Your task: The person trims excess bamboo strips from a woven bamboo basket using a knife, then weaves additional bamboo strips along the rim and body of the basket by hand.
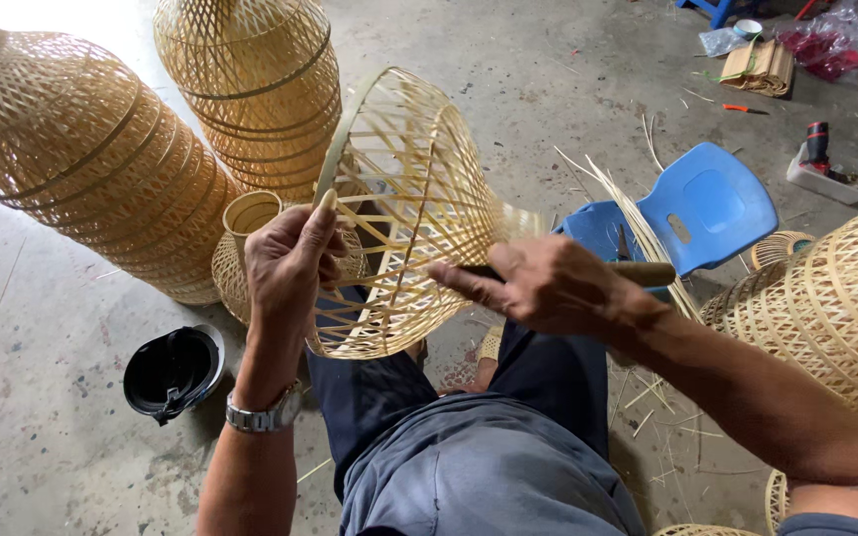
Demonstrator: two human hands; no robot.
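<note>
A pale woven bamboo lampshade frame [419, 189] lies tilted on its side above my knees, its wide open rim facing me. My left hand [290, 260] grips that rim at the left, thumb up along the edge. My right hand [548, 288] holds a tool with a brown wooden handle [643, 273], its index finger stretched toward the weave at the frame's right side. The tool's working end is hidden behind my fingers and the frame.
Tall stacks of finished woven shades stand at the left [91, 159] and behind [255, 84], more at the right [836, 308]. A small woven piece [245, 218] sits behind my left hand. A blue plastic chair [697, 208], a black helmet [173, 370] and loose bamboo strips [638, 213] lie on the concrete floor.
</note>
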